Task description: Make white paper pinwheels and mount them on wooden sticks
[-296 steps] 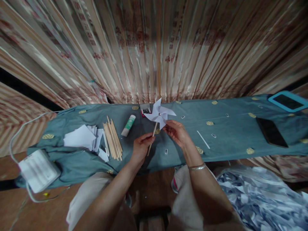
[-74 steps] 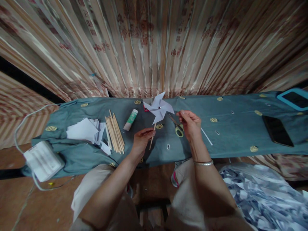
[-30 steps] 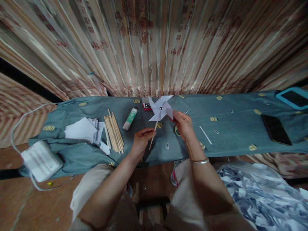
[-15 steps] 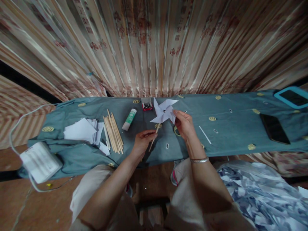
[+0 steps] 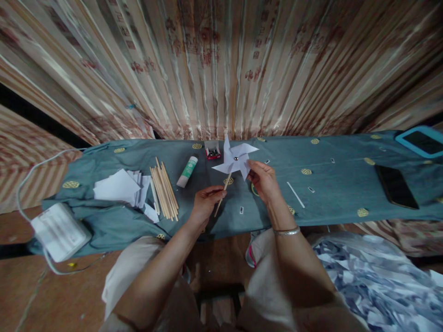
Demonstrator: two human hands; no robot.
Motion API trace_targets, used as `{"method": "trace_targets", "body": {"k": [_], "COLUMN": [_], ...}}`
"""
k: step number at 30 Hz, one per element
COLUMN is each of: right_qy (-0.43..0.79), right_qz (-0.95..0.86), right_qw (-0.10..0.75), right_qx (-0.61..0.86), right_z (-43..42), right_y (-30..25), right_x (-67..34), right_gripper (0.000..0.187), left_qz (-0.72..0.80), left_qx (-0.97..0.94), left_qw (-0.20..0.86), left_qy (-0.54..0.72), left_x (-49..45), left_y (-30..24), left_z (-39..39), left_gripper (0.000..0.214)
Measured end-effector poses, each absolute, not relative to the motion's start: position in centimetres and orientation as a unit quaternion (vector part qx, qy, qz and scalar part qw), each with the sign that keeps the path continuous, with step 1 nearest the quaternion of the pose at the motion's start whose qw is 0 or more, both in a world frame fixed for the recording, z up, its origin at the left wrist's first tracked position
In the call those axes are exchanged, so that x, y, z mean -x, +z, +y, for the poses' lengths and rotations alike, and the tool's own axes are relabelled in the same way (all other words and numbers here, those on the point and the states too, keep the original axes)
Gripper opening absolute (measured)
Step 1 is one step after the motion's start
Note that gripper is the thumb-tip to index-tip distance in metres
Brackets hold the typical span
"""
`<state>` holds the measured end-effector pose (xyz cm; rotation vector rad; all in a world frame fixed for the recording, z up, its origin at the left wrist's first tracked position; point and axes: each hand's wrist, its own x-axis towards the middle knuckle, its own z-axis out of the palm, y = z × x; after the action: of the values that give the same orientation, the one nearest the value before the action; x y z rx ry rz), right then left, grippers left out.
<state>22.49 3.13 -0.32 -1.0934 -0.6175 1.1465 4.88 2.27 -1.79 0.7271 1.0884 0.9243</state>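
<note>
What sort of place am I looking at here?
Probably a home craft corner: a cloth-covered table against a patterned curtain, with wooden sticks, a glue stick and cut paper beside the pinwheel.

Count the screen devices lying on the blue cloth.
2. A black phone lies flat near the right end of the cloth; a blue-cased tablet sits beyond it at the far right corner, partly cut off by the frame. None seems hidden.

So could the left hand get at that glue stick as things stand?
Probably yes, once freed: the glue stick lies on bare cloth just beyond the left hand, with nothing between them. But that hand's fingers are closed on the pinwheel, whose blade the right hand pinches.
</note>
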Motion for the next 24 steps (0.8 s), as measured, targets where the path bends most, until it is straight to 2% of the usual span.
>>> {"method": "trace_targets", "body": {"k": [24], "right_qy": [0.555], "right_qz": [-0.251], "right_qw": [0.625], "right_qx": [0.488], "right_z": [2.6], "right_y": [0.4], "right_x": [-20.9], "right_gripper": [0.036], "left_qz": [0.493], "left_qx": [-0.328], "left_qw": [0.685], "left_qy": [0.424], "left_x": [-4.7], "left_y": [-1.8], "left_z": [2.3], "left_gripper": [0.032]}}
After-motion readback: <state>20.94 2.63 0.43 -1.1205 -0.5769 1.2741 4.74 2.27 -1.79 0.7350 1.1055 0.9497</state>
